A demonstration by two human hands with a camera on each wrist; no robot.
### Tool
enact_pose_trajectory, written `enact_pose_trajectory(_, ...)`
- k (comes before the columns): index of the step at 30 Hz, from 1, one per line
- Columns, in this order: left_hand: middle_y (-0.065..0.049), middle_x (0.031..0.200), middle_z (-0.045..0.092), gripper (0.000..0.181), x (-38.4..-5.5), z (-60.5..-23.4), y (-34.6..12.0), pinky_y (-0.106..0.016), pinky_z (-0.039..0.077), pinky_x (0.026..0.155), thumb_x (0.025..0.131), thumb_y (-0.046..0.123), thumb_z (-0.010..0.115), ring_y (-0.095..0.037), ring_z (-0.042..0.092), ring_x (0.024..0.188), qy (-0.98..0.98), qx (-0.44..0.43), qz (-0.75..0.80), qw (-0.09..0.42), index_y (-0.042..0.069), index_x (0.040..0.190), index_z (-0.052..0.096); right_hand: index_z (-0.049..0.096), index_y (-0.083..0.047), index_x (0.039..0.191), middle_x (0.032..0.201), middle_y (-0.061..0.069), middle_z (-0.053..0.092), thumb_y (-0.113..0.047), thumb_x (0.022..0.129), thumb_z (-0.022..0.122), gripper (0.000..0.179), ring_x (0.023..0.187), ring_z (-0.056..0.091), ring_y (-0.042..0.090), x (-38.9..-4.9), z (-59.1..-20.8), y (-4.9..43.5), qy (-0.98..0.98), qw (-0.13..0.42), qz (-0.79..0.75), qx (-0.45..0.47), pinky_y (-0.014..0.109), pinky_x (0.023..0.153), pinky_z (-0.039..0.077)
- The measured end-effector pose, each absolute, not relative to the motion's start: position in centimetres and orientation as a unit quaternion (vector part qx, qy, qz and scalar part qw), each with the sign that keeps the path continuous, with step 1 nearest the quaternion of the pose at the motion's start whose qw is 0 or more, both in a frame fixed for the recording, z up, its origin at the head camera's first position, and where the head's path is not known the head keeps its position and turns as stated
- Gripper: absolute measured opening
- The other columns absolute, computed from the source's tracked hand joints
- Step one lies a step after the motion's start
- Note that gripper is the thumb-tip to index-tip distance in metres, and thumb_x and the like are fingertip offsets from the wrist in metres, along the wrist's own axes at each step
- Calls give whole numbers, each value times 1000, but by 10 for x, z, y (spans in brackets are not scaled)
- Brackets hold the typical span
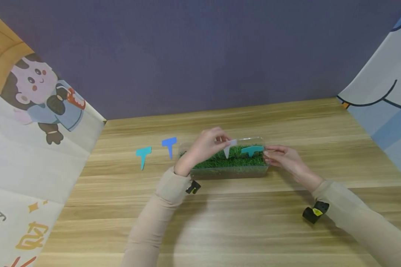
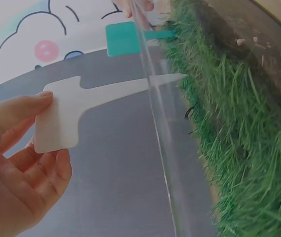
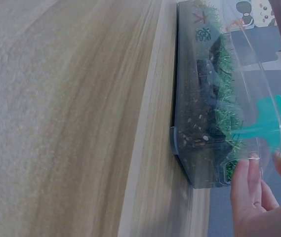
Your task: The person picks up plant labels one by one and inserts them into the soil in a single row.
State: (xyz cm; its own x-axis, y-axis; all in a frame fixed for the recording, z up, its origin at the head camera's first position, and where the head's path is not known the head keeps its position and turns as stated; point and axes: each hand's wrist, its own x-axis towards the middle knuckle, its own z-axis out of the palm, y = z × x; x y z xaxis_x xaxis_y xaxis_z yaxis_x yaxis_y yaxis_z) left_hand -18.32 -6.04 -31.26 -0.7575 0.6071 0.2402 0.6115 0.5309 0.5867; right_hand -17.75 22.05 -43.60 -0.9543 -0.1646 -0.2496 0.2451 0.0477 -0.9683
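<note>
My left hand (image 1: 208, 144) pinches the broad head of a white T-shaped plant label (image 2: 59, 116) between thumb and fingers. The label's stem points down, its tip right at the green grass (image 2: 239, 118) in a clear plastic planter box (image 1: 228, 173). A teal plant label (image 1: 252, 150) stands upright in the grass near the box's right end. There my right hand (image 1: 285, 161) grips the end wall close to the rim, beside the teal label. Dark soil with pale pebbles (image 3: 199, 133) shows through the box's side.
Left of the box, a blue plant label (image 1: 169, 142) and another teal label (image 1: 143, 152) lie on the wooden table (image 1: 240, 222). A dark panel (image 1: 200, 55) rises behind the table, with printed cartoon sheets (image 1: 26, 155) at both sides.
</note>
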Motion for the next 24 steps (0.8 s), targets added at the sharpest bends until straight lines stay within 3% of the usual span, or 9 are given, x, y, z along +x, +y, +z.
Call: enact_pose_trajectory(24,-2,89,61,12,-185,-324,-54,-14,44,67,84,10,60,-10,56,77,-893,-350,-282,7,6,94,65,43,1,125,97,2,64,-46,58,76,88,88,62,13,-176,-434,217,702,150,-696,38,26,80,49)
